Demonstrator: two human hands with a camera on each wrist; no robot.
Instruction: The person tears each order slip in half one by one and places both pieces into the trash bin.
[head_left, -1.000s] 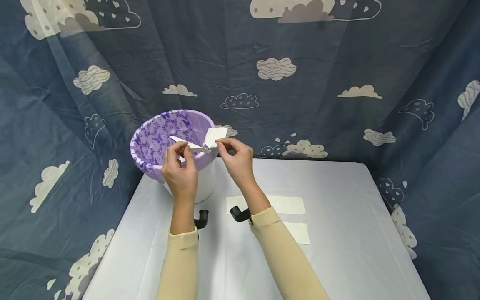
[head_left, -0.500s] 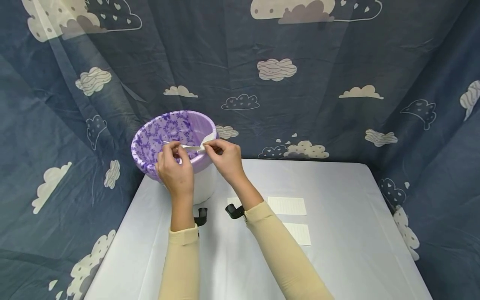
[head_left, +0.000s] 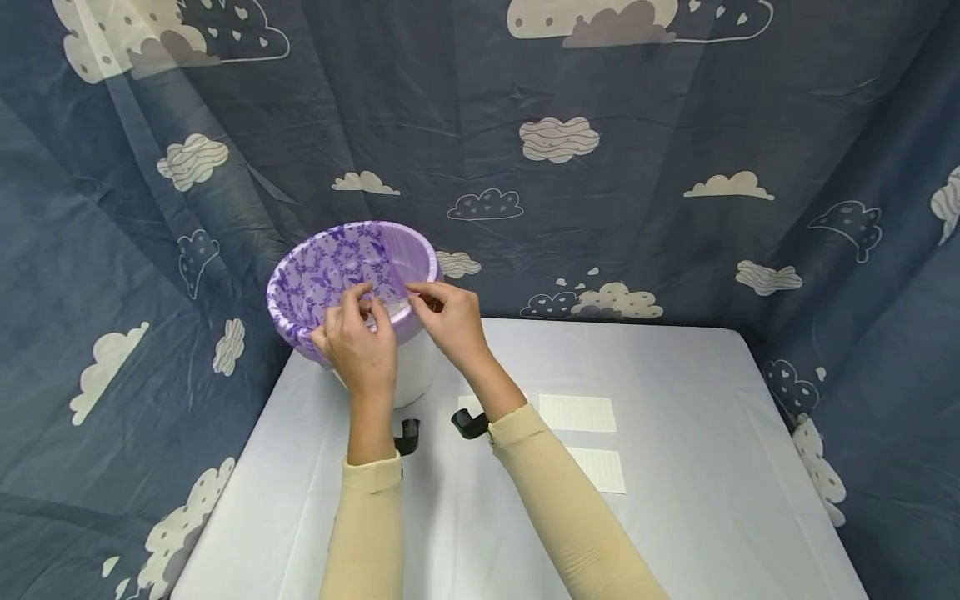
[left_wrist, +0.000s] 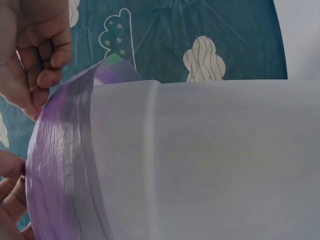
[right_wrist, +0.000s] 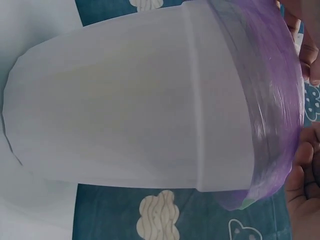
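Note:
Over the near rim of a white bin [head_left: 412, 371], lined with a purple patterned bag [head_left: 315, 279], both hands hang close together. My left hand [head_left: 363, 346] has its thumb and forefinger apart, with the other fingers loosely bent. To its right my right hand [head_left: 450, 321] has loosely bent fingers at the rim, and no paper shows in them. A whitish patch of paper [head_left: 395, 308] shows low inside the bag between the hands. The left wrist view shows the fingers of both hands right at the bag's folded edge [left_wrist: 55, 150].
White lined paper pieces lie on the white table [head_left: 697, 450]: one at the back [head_left: 577, 412], one in front [head_left: 600, 471], and one partly hidden by the right wrist [head_left: 468, 404]. A dark blue cloud-print curtain [head_left: 637, 100] surrounds the table's back and sides.
The white paper pieces, held up between both hands a second ago, have left the fingers and dropped into the bag. The right hand has moved slightly left and down; the fingers have loosened.

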